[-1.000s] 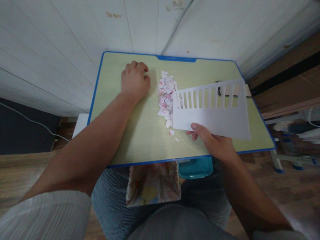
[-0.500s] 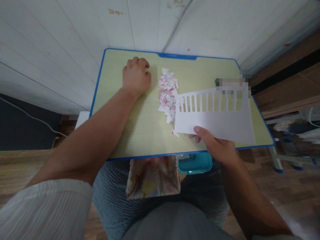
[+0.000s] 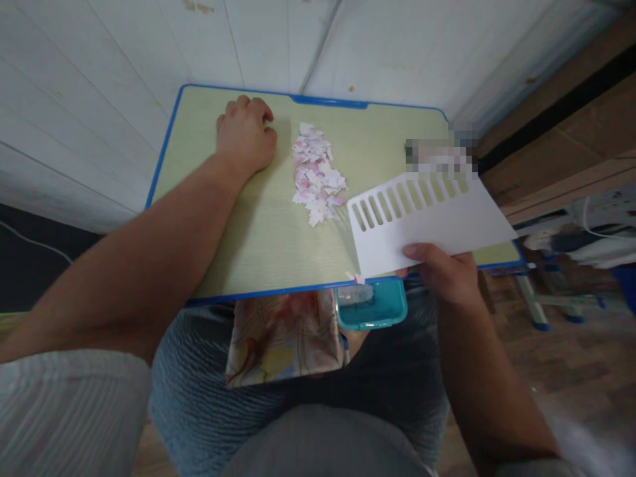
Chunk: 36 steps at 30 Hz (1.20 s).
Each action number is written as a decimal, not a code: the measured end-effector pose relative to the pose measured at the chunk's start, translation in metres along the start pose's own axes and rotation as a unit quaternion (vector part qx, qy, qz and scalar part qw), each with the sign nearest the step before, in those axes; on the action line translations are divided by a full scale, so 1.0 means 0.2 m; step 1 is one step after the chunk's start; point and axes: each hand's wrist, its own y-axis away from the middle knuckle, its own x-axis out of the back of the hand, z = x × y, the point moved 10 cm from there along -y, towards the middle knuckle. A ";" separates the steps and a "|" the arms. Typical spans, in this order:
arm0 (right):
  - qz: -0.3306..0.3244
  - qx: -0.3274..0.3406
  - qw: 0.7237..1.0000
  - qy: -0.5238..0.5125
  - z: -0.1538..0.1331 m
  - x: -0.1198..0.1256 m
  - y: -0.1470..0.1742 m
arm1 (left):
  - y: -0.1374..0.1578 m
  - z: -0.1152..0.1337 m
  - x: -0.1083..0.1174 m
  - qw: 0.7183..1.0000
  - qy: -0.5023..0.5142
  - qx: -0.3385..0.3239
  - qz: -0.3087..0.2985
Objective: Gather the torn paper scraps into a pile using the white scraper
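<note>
My right hand point(image 3: 442, 268) grips the lower edge of a white slotted sheet point(image 3: 437, 222), thumb on top and fingers beneath. A row of long cut-outs runs along the sheet's far side. Its lower left corner touches a small paper scrap point(image 3: 356, 277) at the table's front edge. To the left lies a heap of torn paper scraps point(image 3: 318, 173), white with pink patches, apart from the sheet. My left hand point(image 3: 247, 132) rests on the table left of the heap, its fingers loosely bent and the thumb apart; nothing shows in it, though the fingertips are hidden.
The pale green table point(image 3: 268, 245) has a blue rim and stands against a white panelled wall point(image 3: 124, 59). Below its front edge are a teal container point(image 3: 380, 308) and a patterned cloth bag point(image 3: 288, 341). A blurred-out object point(image 3: 437, 154) lies at the back right.
My right hand has drawn the slotted sheet toward the front edge and tilted it, away from the heap. The small scrap has come along to the edge. My left hand stays put; the view has shifted.
</note>
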 end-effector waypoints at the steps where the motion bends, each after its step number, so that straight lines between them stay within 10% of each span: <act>1: 0.003 0.000 1.000 -0.014 -0.01 0.00 -0.01 | 0.00 0.00 0.00 1.000 0.001 -0.001 0.002; 36: -0.031 0.023 0.999 -0.028 -0.04 -0.05 -0.02 | -0.01 -0.04 -0.02 0.998 -0.043 -0.018 -0.036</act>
